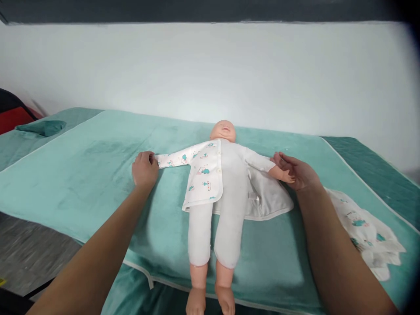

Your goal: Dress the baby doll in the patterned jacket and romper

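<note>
A baby doll (231, 183) with a white cloth body lies on its back, head toward the wall. A white baby jacket (205, 175) with green prints covers its arm and chest on the left side; the other half (269, 197) lies spread under the doll, inside facing up. My left hand (145, 168) is closed at the cuff of the worn sleeve, fingertips partly hidden. My right hand (302, 173) cups the doll's bare forearm (278, 172) on the right, fingers curled behind it and the doll's hand across my palm.
A folded white printed garment (364, 227) lies right of my right forearm. A green plush cover (98, 175) lies over the bed, with a white wall (210, 70) behind. Grey floor (36, 249) shows at lower left, and a red and black object (15, 116) stands at far left.
</note>
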The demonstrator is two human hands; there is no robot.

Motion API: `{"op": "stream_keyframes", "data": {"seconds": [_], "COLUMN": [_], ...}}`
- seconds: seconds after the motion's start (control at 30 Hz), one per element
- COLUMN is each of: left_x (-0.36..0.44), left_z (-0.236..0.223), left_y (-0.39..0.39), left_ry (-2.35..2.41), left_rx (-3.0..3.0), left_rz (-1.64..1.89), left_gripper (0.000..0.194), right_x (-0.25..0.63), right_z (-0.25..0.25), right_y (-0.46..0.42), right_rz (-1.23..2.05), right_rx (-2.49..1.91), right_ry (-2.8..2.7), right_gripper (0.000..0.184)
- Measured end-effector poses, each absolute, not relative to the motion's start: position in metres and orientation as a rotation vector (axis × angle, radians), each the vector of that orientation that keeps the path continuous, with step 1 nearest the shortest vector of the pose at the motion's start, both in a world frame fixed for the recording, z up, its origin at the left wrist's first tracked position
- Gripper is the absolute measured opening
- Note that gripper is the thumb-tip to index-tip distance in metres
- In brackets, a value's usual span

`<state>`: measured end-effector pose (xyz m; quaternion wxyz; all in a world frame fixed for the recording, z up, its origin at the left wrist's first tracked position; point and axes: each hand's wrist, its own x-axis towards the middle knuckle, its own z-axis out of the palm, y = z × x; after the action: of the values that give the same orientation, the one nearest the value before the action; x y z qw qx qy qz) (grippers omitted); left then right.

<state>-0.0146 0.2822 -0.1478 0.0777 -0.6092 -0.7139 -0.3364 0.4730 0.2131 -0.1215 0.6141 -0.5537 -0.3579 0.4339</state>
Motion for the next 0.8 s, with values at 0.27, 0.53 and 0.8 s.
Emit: {"op": "stream_keyframes", "data": {"seconds": [0.27, 0.53, 0.8], "left_x": [-0.017, -0.018, -0.018], "left_z": [-0.149, -0.148, -0.148], "left_y": [0.284, 0.284, 0.284], "left_ry": [-2.175, -2.168, -2.160], "left_rx": [-1.795, -1.809, -1.804], "left_rz": [-1.060, -1.053, -1.030], "left_gripper": [0.024, 0.024, 0.025], "right_x": [0.447, 0.451, 0.459], "right_z": [-0.125, -0.121, -0.109], "right_y": [0.224, 0.214, 0.208], "right_rz": [0.941, 0.666, 0.806], "right_rx": [-1.323, -1.795, -1.977], "right_ry": [-0.611, -1.117, -1.440], "right_gripper": [0.009, 0.015, 0.024]}}
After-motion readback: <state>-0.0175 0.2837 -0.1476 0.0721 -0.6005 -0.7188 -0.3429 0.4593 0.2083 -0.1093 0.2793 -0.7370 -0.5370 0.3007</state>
